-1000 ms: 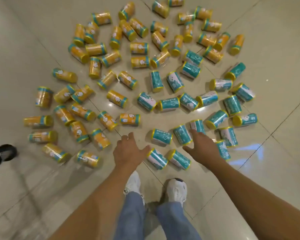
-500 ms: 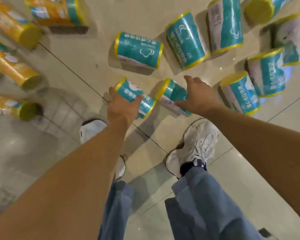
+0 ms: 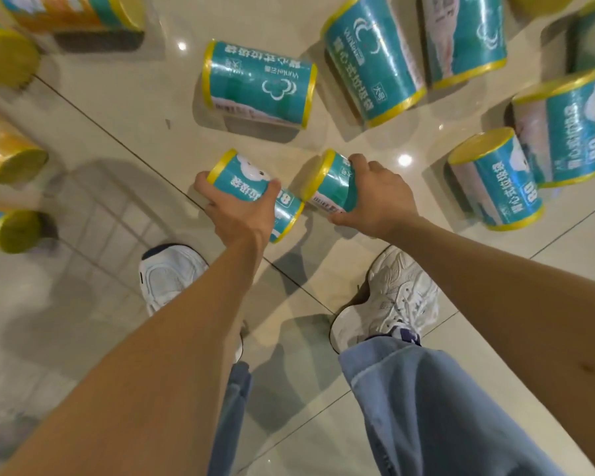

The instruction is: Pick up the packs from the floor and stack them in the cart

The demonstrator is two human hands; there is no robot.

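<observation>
L hand (image 3: 241,214) wrapped over a teal pack (image 3: 251,180), thumb on one side, fingers on the other. R hand (image 3: 375,197) grips a second teal pack (image 3: 334,187) just beside it, fingers curled over the top, thumb underneath. Both packs sit tilted, yellow ends pointing up-left, just ahead of the person's white shoes (image 3: 395,297). I can't tell if either pack is clear of the floor (image 3: 117,139). Farther out and to the R I see other teal packs (image 3: 258,84) lying on their sides; orange packs (image 3: 11,156) along the L edge. Glossy beige tile throughout.
</observation>
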